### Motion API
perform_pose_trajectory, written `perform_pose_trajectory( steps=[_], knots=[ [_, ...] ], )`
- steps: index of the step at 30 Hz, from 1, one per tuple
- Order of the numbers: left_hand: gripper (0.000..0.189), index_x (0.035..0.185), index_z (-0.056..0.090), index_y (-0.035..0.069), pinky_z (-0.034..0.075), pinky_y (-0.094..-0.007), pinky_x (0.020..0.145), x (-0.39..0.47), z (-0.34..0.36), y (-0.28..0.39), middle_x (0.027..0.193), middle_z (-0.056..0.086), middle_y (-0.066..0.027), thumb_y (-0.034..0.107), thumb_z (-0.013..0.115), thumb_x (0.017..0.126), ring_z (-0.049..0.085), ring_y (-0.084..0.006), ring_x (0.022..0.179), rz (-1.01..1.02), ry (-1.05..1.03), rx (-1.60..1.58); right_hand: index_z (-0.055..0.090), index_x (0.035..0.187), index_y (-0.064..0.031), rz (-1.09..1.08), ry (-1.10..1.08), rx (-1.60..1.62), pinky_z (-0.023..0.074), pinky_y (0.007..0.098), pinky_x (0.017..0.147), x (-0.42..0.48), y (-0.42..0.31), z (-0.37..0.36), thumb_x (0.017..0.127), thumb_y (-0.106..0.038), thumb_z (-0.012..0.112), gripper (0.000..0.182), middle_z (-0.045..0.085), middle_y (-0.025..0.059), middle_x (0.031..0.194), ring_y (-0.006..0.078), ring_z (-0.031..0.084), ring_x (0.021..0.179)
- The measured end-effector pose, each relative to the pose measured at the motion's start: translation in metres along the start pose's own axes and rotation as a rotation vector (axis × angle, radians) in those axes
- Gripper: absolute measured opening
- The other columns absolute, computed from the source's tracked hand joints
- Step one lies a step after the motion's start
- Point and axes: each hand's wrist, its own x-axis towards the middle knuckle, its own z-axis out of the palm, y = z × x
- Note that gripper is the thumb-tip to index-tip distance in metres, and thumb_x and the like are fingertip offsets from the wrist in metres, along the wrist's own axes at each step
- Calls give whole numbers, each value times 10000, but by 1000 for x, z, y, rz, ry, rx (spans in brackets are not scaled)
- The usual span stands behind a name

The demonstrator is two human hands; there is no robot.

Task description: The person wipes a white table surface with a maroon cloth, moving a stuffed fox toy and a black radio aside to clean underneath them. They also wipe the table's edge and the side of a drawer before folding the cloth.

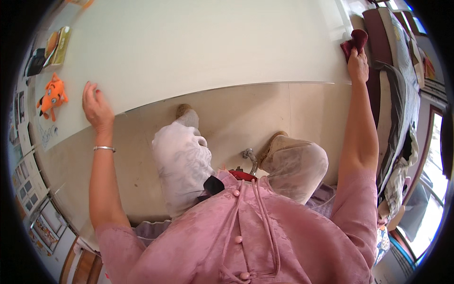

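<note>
A dark red cloth (357, 39) is gripped in my right hand (358, 66) at the right end of a pale, smooth tabletop (212, 46). Over on the left, my left hand (96, 108) rests at the table's near edge with its fingers slightly curled and nothing in it. Just left of that hand lies an orange fox-like plush toy (53, 96) with a dark nose. Blue scribbled marks (48, 134) show on the surface below the toy.
Yellowish boxes or books (60, 46) and a black object (36, 62) stand at the far left. Close beyond the table's right end is a sofa (378, 39) with grey fabric (393, 92) over it. A metal chair or stool part (251, 156) shows between my legs.
</note>
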Motion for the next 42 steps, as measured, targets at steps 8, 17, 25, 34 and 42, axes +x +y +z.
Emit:
perform_pose_trajectory(
  steps=[8, 17, 25, 34, 42],
  knots=[
    [204, 1057, 617, 20, 398, -427, 1003, 2, 5, 20, 1246, 596, -161, 96, 520, 894, 540, -325, 1159, 33, 57, 23, 402, 1423, -167, -507, 128, -152, 178, 432, 1174, 5, -105, 45, 913, -462, 346, 592, 368, 195, 1480, 388, 263, 1404],
    [205, 1041, 621, 27, 412, -422, 985, 0, -2, 34, 1223, 615, -147, 72, 519, 869, 568, -321, 1120, 64, 123, 50, 441, 1334, -108, -733, -4, 103, 372, 493, 1029, -137, -314, 28, 887, -278, 486, 480, 434, 209, 1349, 399, 401, 1271],
    [216, 1043, 613, 24, 410, -413, 986, 4, 4, 41, 1206, 626, -129, 77, 496, 870, 570, -307, 1114, 71, 199, 44, 497, 1347, -179, -1292, -73, 187, 323, 436, 1067, -319, -382, 28, 930, -374, 477, 461, 409, 145, 1452, 324, 312, 1392],
    [205, 1013, 632, 42, 412, -437, 966, 3, 7, 33, 1176, 633, -139, 97, 512, 856, 577, -316, 1098, 80, 196, 17, 501, 1340, -179, -1180, -41, 271, 335, 463, 1068, -326, -251, 12, 786, -232, 666, 580, 445, 95, 1411, 311, 341, 1369],
    [243, 1035, 634, 34, 421, -423, 981, 6, 6, 35, 1173, 638, -144, 119, 471, 876, 574, -304, 1138, 99, 137, 34, 468, 1383, -205, -873, 276, 52, 313, 455, 1101, -209, -79, 12, 760, -241, 758, 688, 451, 79, 1421, 310, 373, 1352]
  ],
)
